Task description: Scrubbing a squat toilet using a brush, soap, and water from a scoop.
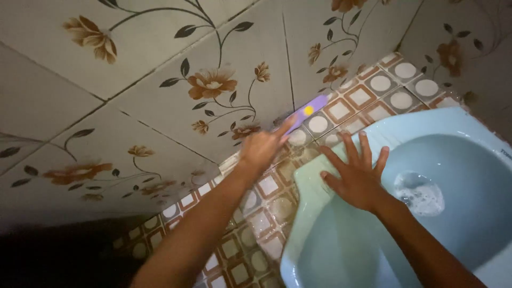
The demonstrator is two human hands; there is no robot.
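A big wall of pale tiles with brown flowers [160, 69] stands behind the light blue squat toilet pan [341, 240], where the right hand [356, 173] lies flat, fingers spread, while the left hand [262, 149] grips a purple plastic brush with a yellow dot [308, 110] against the wall's bottom edge.

No packages, signs or screens are in view; the only label-like mark is a small dark printed marking [505, 153] on the rim of the pale blue squat toilet [426, 125], at the far right edge of the view, too small and blurred to make out.
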